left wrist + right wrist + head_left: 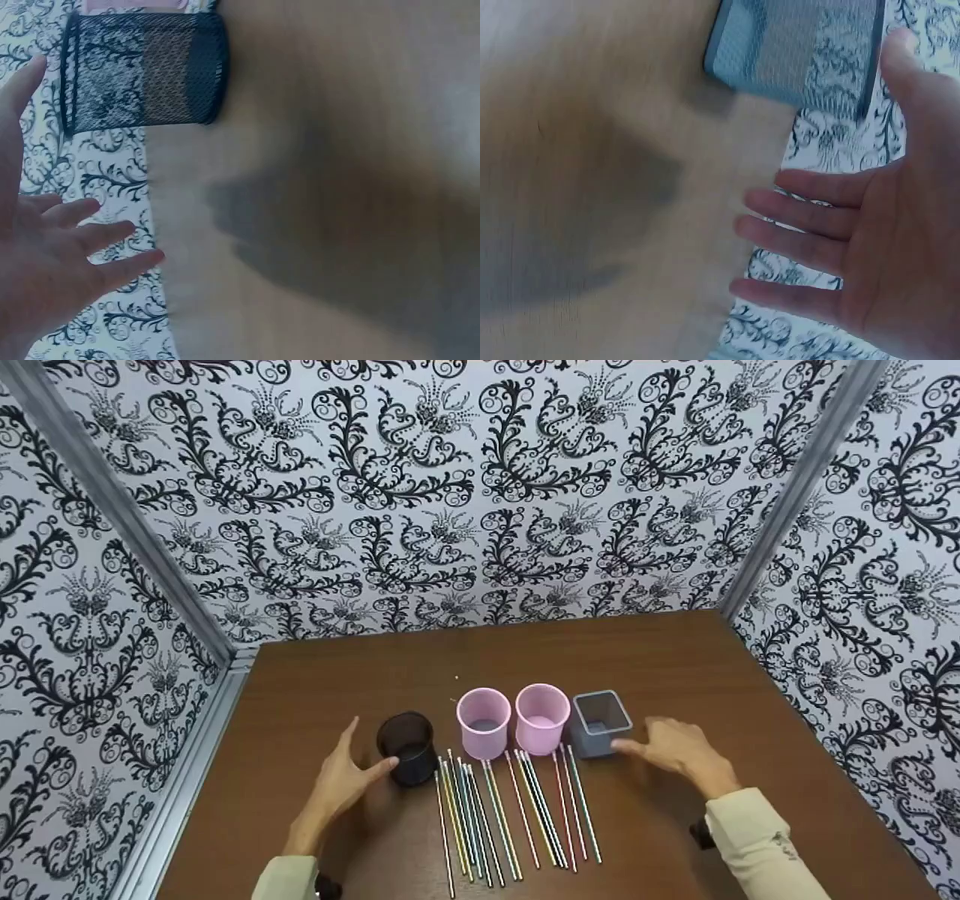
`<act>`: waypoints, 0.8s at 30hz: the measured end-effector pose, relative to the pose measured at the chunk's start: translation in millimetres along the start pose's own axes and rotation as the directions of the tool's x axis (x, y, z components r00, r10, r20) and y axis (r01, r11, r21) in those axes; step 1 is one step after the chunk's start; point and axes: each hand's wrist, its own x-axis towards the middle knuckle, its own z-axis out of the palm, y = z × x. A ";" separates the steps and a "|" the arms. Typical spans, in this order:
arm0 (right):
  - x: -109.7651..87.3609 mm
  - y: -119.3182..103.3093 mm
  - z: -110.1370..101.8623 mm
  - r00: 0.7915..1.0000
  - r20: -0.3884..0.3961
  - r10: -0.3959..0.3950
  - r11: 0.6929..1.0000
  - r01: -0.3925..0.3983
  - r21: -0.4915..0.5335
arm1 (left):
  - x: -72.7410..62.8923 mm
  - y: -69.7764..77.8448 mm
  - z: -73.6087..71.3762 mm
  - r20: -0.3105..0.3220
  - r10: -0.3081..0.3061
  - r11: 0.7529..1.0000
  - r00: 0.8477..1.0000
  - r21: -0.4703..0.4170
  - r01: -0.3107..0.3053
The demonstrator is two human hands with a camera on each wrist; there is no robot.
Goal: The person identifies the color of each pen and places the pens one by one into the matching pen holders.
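Note:
My left hand [341, 776] is spread beside a round black mesh pencil cup [414, 771]. In the left wrist view its straight fingers [105, 236] stand apart from that cup [142, 71]. At the other end of the row, my right hand [671, 746] is held beside a square grey mesh holder [596, 744]. The right thumb overlaps the holder's side in the head view; whether it touches, I cannot tell. Both palms hold nothing. Between them stand two pink cups, one left [484, 744] and one right [538, 737]. Several thin pencils [584, 802] lie in front of the cups.
A brown wooden table [337, 682] carries everything. Patterned black-and-white panels [420, 510] rise behind it and on both sides, with metal posts at the corners. A metal rail [176, 780] runs along the table's left edge.

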 end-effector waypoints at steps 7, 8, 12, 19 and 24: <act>-5.3 -23.2 24.4 0.998 0.054 0.006 0.999 -0.009 0.046 | 3.2 -13.2 21.8 -0.002 0.046 0.952 0.999 -0.303 -0.044; -6.3 -26.6 27.9 0.998 0.060 0.009 0.998 -0.013 0.063 | 4.2 -13.9 25.1 -0.005 0.053 0.940 0.999 -0.338 -0.052; -10.2 -40.9 39.8 0.999 0.050 0.022 0.995 -0.027 0.101 | 9.1 -15.6 37.8 -0.030 0.079 0.892 0.996 -0.444 -0.083; -11.7 -61.8 59.7 0.998 -0.046 0.032 0.981 -0.022 0.190 | 13.8 -17.4 50.2 -0.075 0.084 0.831 0.994 -0.545 -0.112; -11.5 -69.4 70.3 0.993 -0.103 0.052 0.974 -0.027 0.224 | 16.5 -15.1 54.1 -0.086 0.096 0.811 0.992 -0.571 -0.128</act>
